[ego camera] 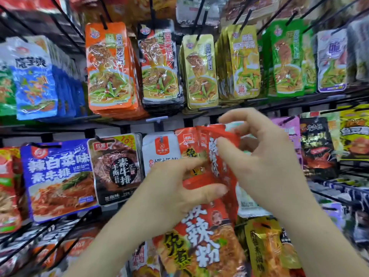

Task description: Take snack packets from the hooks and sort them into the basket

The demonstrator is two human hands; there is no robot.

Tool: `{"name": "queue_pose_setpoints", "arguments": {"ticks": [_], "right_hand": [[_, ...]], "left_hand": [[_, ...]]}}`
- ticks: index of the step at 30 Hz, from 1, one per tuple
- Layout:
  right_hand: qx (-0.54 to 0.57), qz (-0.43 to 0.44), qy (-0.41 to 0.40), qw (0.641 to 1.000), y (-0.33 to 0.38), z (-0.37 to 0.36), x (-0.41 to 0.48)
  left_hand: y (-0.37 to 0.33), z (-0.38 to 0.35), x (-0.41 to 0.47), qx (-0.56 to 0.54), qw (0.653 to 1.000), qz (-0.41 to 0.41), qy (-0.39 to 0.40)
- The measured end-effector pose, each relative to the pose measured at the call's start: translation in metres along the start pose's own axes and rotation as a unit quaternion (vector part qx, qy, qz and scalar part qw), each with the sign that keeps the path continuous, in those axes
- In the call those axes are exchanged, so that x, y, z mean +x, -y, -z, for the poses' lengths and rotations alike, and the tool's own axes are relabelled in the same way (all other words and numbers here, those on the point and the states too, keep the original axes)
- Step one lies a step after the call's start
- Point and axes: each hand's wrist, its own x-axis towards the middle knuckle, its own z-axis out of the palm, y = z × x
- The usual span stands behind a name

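Several red snack packets (201, 148) hang together on a hook in the middle row of a wire rack. My left hand (171, 192) grips them from the lower left, thumb across the front and fingers behind. My right hand (263, 156) comes in from the right, with its fingers curled around the top and side of the front red packet (219, 156), which is turned edge-on. Below hangs a larger red packet with white characters (201, 242). No basket is in view.
Rows of hanging packets fill the rack: orange (108, 66), black (159, 64), gold (199, 70) and green (287, 58) ones above; blue (58, 176), dark brown (117, 166) and white (159, 154) ones to the left. Black hook rods (199, 11) stick out towards me.
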Motion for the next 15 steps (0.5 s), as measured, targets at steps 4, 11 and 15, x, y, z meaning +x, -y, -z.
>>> {"name": "queue_pose_setpoints", "arguments": {"ticks": [4, 11, 15], "right_hand": [[0.141, -0.057, 0.145, 0.978, 0.011, -0.001, -0.003], [0.218, -0.063, 0.14, 0.964, 0.003, 0.012, -0.001], [0.061, -0.068, 0.097, 0.991, -0.02, 0.022, 0.012]], "left_hand": [[-0.002, -0.001, -0.001, -0.073, 0.996, -0.044, 0.021], [0.007, 0.003, -0.005, -0.199, 0.979, 0.041, 0.012], [0.013, 0.01, 0.0, -0.188, 0.976, 0.097, 0.051]]}}
